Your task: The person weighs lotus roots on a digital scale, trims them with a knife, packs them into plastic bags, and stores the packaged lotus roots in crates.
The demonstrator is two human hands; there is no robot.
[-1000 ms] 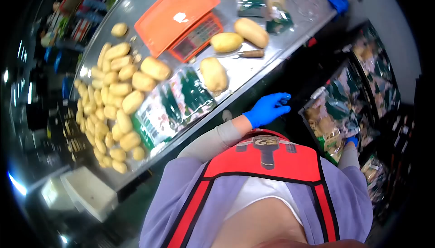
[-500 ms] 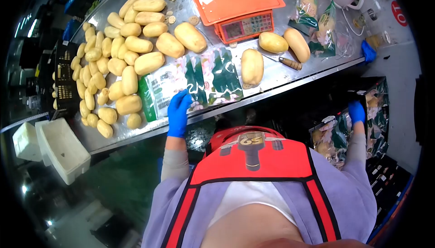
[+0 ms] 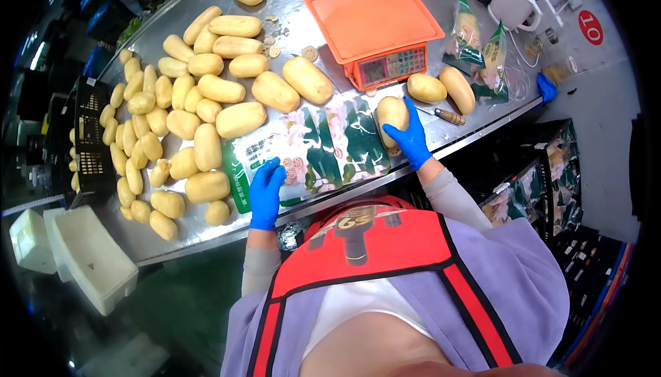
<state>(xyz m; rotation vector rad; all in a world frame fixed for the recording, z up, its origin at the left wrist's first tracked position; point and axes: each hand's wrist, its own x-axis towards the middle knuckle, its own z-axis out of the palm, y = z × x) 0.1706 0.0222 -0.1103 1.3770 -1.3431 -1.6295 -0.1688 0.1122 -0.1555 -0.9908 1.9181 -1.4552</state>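
My left hand (image 3: 266, 196), in a blue glove, is at the near edge of the printed plastic bags (image 3: 328, 148), fingers pinched together on one bag. These flat green, white and pink bags lie overlapping along the table's front edge. To their right, my right hand (image 3: 411, 140), also gloved in blue, has its thumb and fingers around a peeled lotus root (image 3: 392, 117) resting on the table. Close to that hand lies a knife (image 3: 449, 115) with a wooden handle. Just beyond it are two more lotus roots, one rounder (image 3: 427, 88) and one longer (image 3: 456, 90).
Many lotus roots (image 3: 219, 88) are spread over the metal table's left side. An orange scale (image 3: 375, 22) stands behind the bags. Filled bags (image 3: 493, 60) sit at the right, and more packs (image 3: 513, 198) fill black crates below. A white foam box (image 3: 95, 256) is at lower left.
My right hand has come up from the packs in the crate to the table and taken hold of a lotus root. My left hand stays at the bags. The camera view has shifted slightly.
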